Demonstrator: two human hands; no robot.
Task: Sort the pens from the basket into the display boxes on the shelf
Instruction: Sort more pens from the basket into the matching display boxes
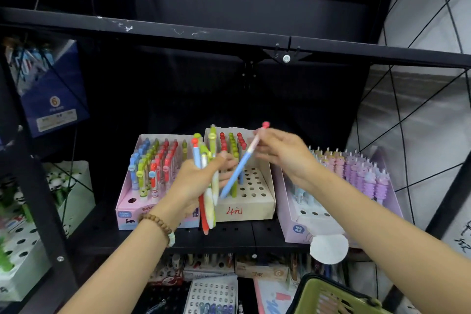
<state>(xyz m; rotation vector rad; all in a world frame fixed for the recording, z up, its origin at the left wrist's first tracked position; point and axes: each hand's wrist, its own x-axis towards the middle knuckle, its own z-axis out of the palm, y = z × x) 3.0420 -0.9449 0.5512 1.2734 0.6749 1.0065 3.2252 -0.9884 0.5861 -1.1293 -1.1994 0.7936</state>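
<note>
The sorting is judged to be about midway. On the shelf [229, 237], the purple box [288, 222] and the pink box [127, 214] are well stocked with pens, while the cardboard box [254, 209] between them is filled only at its back rows. The green basket [309, 293] is seen at lower right, its contents blurred. A bundle of pens [209, 200] is gripped in the left hand [196, 181]. One blue pen [237, 173] is pinched by the right hand [280, 153] above the cardboard box.
</note>
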